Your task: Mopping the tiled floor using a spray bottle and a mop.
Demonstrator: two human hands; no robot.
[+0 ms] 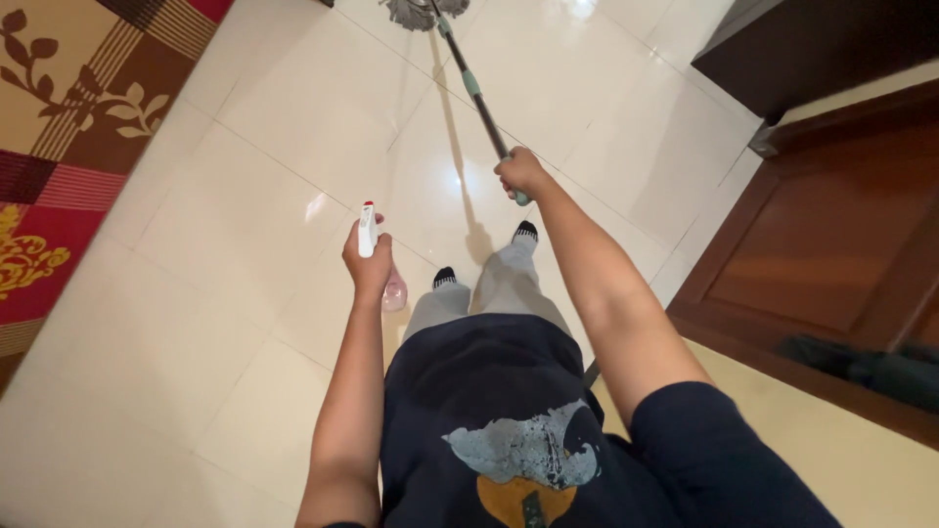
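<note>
Holding, left hand [367,262]: grip clenched round spray bottle [370,235]
Right hand [520,173]: grip clenched round mop handle [476,90]
Mop head [423,12]: on tiled floor [245,215]

Glossy cream tile floor [245,225] with light reflections. Patterned red-and-brown rug [59,127] at left. Dark wooden door [831,244] at right; dark cabinet [812,44] at upper right.

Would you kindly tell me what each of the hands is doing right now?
Left hand: closed around a spray bottle.
Right hand: closed around the mop handle.
</note>
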